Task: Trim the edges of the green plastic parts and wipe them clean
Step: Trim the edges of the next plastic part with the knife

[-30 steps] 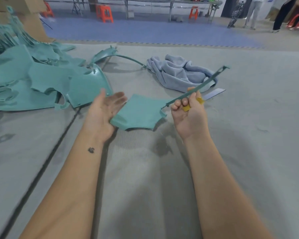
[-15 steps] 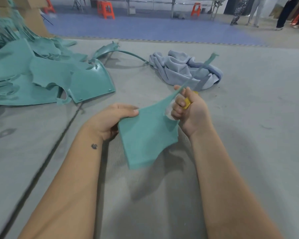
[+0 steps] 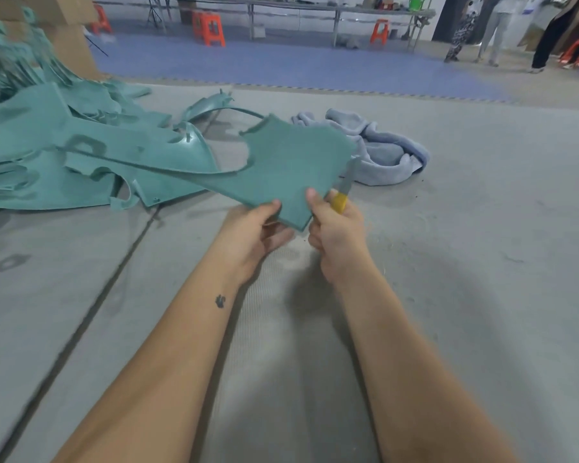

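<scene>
Two hands met over the grey floor mat (image 3: 448, 295), both busy with one green part (image 3: 291, 168) held in the air just ahead of them. The left hand (image 3: 251, 235) pinched the part's near edge, thumb on top and fingers curled beneath. The right hand (image 3: 336, 235), at 3 o'clock of the left, was curled round a yellow-handled knife (image 3: 343, 192) while its thumb pressed the same edge; the blade ran up along the part's right side, at or very close to it. Whether it was cutting could not be told.

As a judgement, the work stood at the trimming step on this piece, with no wiping begun: the cloth (image 3: 381, 155) lay bunched on the mat at 1 o'clock of the hands, past the part, untouched.

Farther off at 10 o'clock, a pile (image 3: 64, 155) of similar green parts lay heaped on the mat. Nothing showed which of those were trimmed and which were waiting, so how much remained could not be read; if the heap was undone stock, most of the task was left. No separate finished stack was visible.
</scene>
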Motion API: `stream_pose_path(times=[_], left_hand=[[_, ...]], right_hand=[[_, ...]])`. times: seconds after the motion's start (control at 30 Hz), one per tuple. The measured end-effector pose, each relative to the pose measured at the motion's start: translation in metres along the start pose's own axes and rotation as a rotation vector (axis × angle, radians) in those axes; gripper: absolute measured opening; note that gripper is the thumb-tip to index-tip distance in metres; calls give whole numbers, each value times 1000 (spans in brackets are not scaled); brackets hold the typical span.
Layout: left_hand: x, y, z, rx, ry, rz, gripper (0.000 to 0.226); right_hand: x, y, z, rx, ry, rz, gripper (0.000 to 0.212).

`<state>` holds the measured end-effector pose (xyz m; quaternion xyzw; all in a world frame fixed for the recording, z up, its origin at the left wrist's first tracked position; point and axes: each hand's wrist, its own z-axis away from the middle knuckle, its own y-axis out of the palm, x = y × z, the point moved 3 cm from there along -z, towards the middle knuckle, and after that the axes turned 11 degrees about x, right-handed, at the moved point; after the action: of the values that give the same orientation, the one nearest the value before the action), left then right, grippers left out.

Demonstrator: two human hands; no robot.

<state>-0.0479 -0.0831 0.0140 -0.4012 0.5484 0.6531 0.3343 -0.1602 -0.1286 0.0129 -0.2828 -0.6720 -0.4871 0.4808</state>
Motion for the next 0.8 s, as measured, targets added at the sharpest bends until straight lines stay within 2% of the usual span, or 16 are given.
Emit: stream_pose_path(times=[0.07,0.1,0.13,0.23,0.27,0.33,0.37,0.47,0.57,0.63,0.7,0.8], left_hand=[[2,4,4,-68,-60,-277,16],[1,4,6,-110,-22,-430,18],[-3,2,9,-164,77,-624,20],[-23,-2,20,-338,564,-1252,12],[-27,-5,20,-356,640,-1420,21],[-32,-17,16,-361,547,-1705,39],[-32,-22,15,-365,468,-1802,37],[-31,-29,14,-378,343,-1920,25],[-30,-26,11,-365,379,-1879,24],[-25,-20,10,-384,394,-1823,22],[-18,-15,11,-404,314,-1724,23],[-7,-15,7,-411,203,-1613,25]], right_hand=[[8,-14,-1,-119,-67,-9,26],[12,-22,-1,-178,-89,9,31],[15,-29,0,-226,-100,34,34],[23,-50,-1,-281,-38,169,42],[26,-55,-2,-268,0,192,43],[30,-63,-3,-209,29,135,43],[31,-64,-3,-192,21,102,44],[34,-64,0,-237,-3,119,43],[35,-58,3,-305,-68,89,18],[35,-57,4,-325,-107,-9,30],[35,-56,5,-315,-136,-147,44],[30,-48,4,-296,-91,-122,42]])
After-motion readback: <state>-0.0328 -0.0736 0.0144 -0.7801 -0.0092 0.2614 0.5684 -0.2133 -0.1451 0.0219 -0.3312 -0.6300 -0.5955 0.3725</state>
